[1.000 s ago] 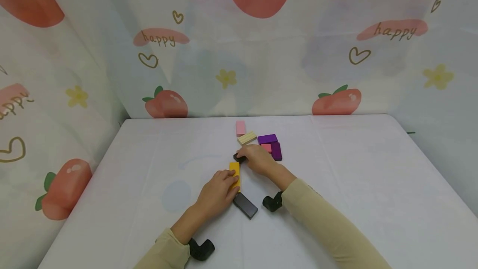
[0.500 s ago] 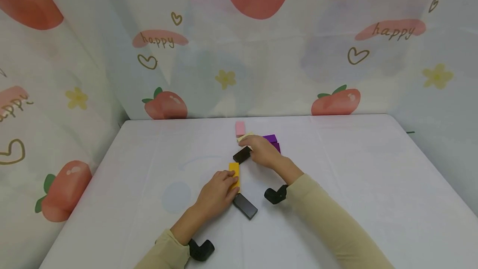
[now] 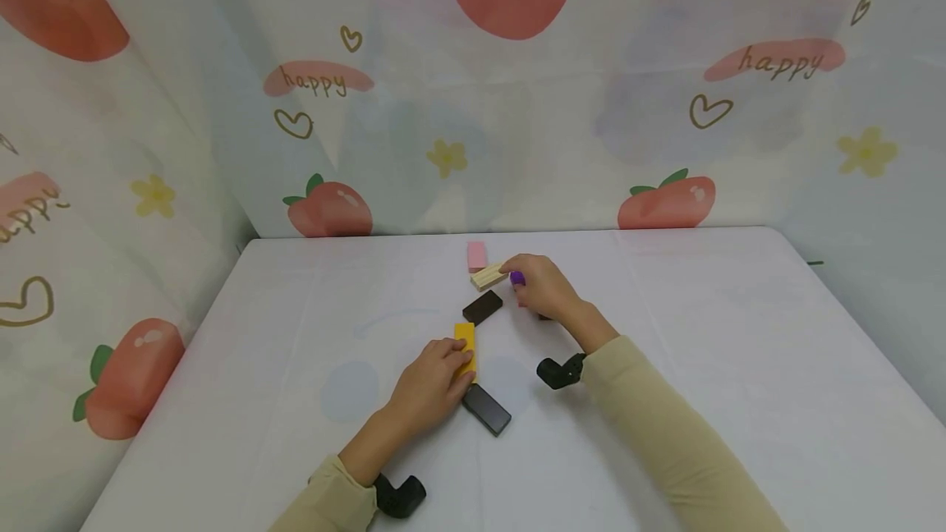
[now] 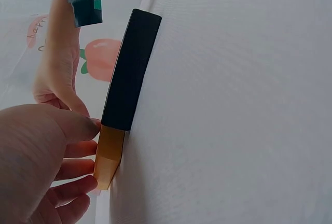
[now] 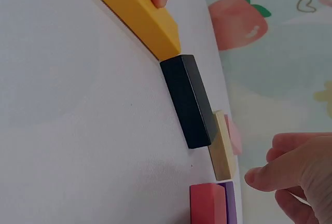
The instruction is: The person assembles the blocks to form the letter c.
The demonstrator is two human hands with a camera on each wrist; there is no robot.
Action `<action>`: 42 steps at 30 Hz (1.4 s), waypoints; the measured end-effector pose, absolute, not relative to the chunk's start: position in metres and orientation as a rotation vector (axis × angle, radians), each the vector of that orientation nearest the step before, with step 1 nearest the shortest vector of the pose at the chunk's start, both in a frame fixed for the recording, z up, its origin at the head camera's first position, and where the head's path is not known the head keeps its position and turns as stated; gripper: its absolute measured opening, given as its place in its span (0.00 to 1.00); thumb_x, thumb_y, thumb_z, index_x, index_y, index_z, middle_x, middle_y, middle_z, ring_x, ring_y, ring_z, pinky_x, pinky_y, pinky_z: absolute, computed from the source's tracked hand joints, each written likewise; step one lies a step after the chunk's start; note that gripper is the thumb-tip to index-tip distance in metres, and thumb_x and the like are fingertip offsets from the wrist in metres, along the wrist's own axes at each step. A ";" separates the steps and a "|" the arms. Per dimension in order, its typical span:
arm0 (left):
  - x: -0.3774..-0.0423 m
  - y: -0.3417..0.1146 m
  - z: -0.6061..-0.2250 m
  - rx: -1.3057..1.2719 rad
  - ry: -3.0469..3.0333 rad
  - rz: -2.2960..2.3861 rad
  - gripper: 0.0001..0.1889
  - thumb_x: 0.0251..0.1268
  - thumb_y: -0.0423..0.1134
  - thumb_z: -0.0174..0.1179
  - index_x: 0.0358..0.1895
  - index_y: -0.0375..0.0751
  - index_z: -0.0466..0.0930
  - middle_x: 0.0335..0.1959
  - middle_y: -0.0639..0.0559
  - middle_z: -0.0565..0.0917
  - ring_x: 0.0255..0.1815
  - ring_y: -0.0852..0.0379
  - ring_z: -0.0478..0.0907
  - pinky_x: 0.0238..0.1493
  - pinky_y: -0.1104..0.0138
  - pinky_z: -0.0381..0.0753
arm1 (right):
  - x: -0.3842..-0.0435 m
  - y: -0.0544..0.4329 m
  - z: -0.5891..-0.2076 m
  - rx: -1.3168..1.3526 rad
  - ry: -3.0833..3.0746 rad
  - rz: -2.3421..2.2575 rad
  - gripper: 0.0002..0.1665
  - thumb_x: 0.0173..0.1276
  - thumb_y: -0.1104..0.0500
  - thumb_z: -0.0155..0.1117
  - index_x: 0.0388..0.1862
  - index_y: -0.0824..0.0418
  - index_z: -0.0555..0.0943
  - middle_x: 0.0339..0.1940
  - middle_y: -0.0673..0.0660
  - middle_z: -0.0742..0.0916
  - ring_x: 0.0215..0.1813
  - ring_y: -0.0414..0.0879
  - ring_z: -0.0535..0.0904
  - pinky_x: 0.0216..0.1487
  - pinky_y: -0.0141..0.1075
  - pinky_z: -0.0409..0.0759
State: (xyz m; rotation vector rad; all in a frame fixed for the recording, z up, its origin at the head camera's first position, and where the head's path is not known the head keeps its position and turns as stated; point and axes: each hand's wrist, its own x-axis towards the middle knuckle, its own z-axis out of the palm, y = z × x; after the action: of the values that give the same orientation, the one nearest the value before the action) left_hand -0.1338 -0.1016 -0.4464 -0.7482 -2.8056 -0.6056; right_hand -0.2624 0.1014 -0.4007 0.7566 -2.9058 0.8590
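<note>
My left hand (image 3: 429, 380) rests beside a yellow block (image 3: 465, 332), its fingertips on the top and the thumb by the near end. A dark grey block (image 3: 488, 410) touches that near end at an angle. Beyond the yellow block lies a black block (image 3: 483, 308), then a pale wooden block (image 3: 486, 277) and a pink block (image 3: 476, 256). My right hand (image 3: 547, 286) hovers over the far right, thumb close to the wooden block's end, with nothing seen in its grasp. Beneath it are a purple block (image 5: 232, 203) and a coral-red block (image 5: 207, 203), partly hidden.
A corner of a dark purple block (image 3: 545, 318) shows under my right hand. The white-covered table (image 3: 665, 335) ends at a printed cloth backdrop (image 3: 547, 121). Black wrist devices (image 3: 401, 496) are worn on both forearms.
My right hand has let go of the black block, passed over the wooden block and moved right above the purple and coral-red blocks. The left hand has stayed at the yellow block.
</note>
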 end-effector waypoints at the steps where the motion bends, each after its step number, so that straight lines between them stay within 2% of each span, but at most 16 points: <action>1: -0.134 -0.102 -0.446 -0.744 -2.810 -0.605 0.17 0.61 0.43 0.60 0.49 0.36 0.81 0.51 0.46 0.76 0.52 0.51 0.71 0.52 0.62 0.74 | -0.263 0.103 -0.401 0.749 -2.911 0.857 0.19 0.55 0.75 0.59 0.46 0.67 0.81 0.50 0.62 0.81 0.49 0.55 0.76 0.56 0.48 0.70; 9: -0.133 -0.101 -0.445 -0.739 -2.826 -0.597 0.17 0.61 0.43 0.59 0.50 0.37 0.80 0.51 0.47 0.76 0.53 0.52 0.71 0.52 0.63 0.73 | -0.263 0.117 -0.405 0.691 -2.924 0.882 0.17 0.55 0.71 0.61 0.46 0.67 0.81 0.46 0.61 0.83 0.48 0.54 0.76 0.54 0.49 0.72; 16: -0.134 -0.101 -0.445 -0.732 -2.828 -0.604 0.17 0.61 0.43 0.60 0.50 0.36 0.80 0.51 0.46 0.76 0.53 0.51 0.71 0.53 0.62 0.73 | -0.255 0.128 -0.412 0.660 -2.955 0.836 0.16 0.57 0.69 0.64 0.47 0.68 0.81 0.46 0.63 0.83 0.51 0.56 0.76 0.56 0.49 0.71; 22: -0.133 -0.100 -0.445 -0.736 -2.828 -0.609 0.18 0.61 0.43 0.59 0.50 0.36 0.80 0.52 0.46 0.76 0.53 0.51 0.70 0.53 0.62 0.73 | -0.241 0.133 -0.418 0.512 -2.974 0.755 0.14 0.56 0.65 0.67 0.42 0.69 0.82 0.42 0.63 0.83 0.47 0.55 0.77 0.52 0.48 0.73; 28: -0.132 -0.100 -0.445 -0.723 -2.824 -0.627 0.17 0.61 0.42 0.60 0.50 0.37 0.80 0.52 0.46 0.76 0.53 0.51 0.70 0.53 0.62 0.72 | -0.234 0.136 -0.424 0.407 -2.987 0.749 0.15 0.58 0.62 0.67 0.42 0.71 0.82 0.41 0.64 0.84 0.45 0.55 0.78 0.49 0.48 0.75; 42: -0.137 -0.099 -0.439 -0.737 -2.895 -0.551 0.17 0.61 0.43 0.60 0.49 0.37 0.80 0.50 0.47 0.76 0.50 0.52 0.72 0.51 0.63 0.74 | -0.221 0.146 -0.420 0.408 -3.018 0.702 0.10 0.57 0.63 0.67 0.36 0.69 0.84 0.36 0.62 0.83 0.39 0.54 0.77 0.44 0.47 0.77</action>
State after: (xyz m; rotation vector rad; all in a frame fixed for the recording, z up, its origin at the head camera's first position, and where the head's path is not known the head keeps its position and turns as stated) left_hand -0.1374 -0.0993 -0.4385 -0.7368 -2.8948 -0.5511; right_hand -0.2212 0.1459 -0.4204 0.4083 -3.0184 0.7025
